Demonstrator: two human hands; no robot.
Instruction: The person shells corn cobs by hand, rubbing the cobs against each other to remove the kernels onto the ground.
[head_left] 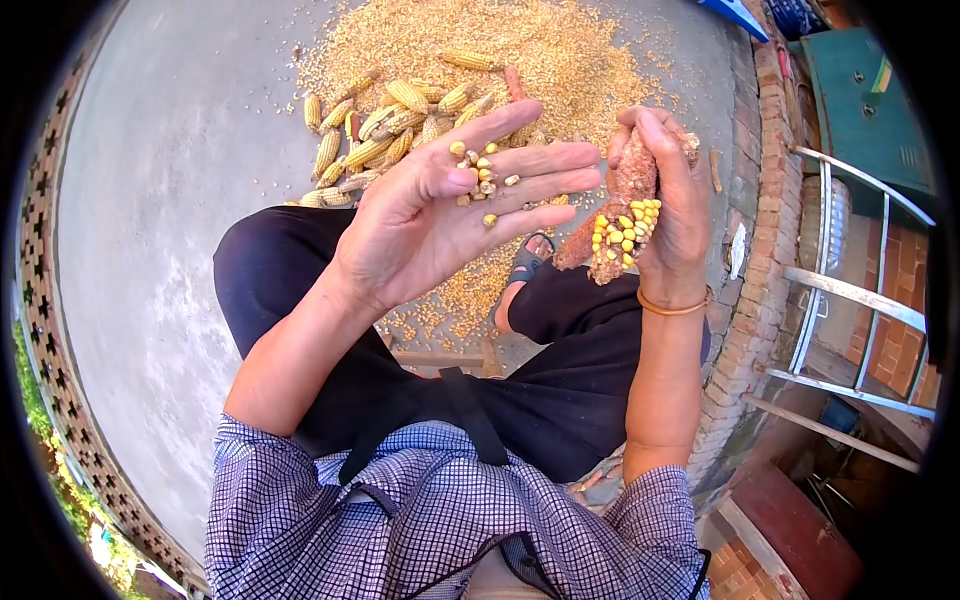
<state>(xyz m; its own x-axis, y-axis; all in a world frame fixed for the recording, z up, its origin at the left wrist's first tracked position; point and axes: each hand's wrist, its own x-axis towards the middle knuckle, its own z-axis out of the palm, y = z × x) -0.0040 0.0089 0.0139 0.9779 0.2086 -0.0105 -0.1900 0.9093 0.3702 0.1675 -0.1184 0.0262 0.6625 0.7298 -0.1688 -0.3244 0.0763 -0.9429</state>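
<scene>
My left hand (425, 215) is held palm up with its fingers stretched and spread. Several loose corn kernels (484, 172) lie on the palm and fingers. To its right, my right hand (675, 190) is wrapped around mostly stripped corn cobs (634, 172), reddish-brown and rough. A patch of yellow kernels (627, 232) still clings to the lower end of one cob. A second, bare cob (580, 244) pokes out at the lower left of that grip. The two hands are close together but apart, above my lap.
Beyond my hands, unshelled corn ears (372, 125) are heaped beside a wide spread of loose kernels (500, 35) on the concrete floor (170, 180). More kernels lie between my legs. A low brick edge (765, 200) and a metal ladder-like frame (860, 300) stand at the right.
</scene>
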